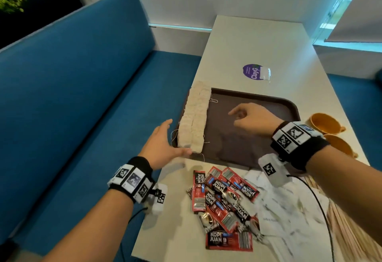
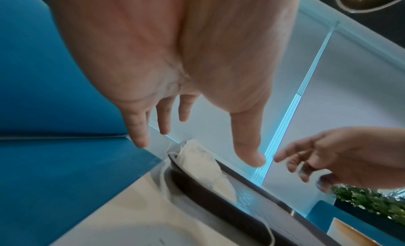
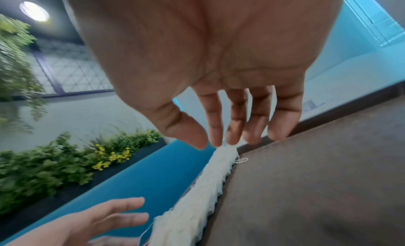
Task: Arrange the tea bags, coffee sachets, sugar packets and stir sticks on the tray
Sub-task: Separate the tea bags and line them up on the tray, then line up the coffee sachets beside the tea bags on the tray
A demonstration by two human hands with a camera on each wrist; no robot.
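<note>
A brown tray [image 1: 248, 150] lies on the white table. Two rows of pale tea bags [image 1: 194, 117] run along its left side, strings trailing. My left hand [image 1: 165, 139] is flat and open by the tray's front left corner, its thumb near the closest tea bag [image 2: 203, 166]. Over the tray's bare middle hovers my right hand [image 1: 246, 117], fingers relaxed [image 3: 219, 133], holding nothing. In front of the tray lies a pile of red and black coffee sachets [image 1: 223, 201], white sugar packets [image 1: 281, 206] beside it. Wooden stir sticks [image 1: 349, 232] lie at the right front.
Two orange cups [image 1: 326, 123] stand on the table right of the tray. A purple round sticker [image 1: 253, 71] is beyond the tray. A blue bench [image 1: 72, 96] runs along the table's left edge. A black cable [image 1: 322, 206] crosses the sugar packets.
</note>
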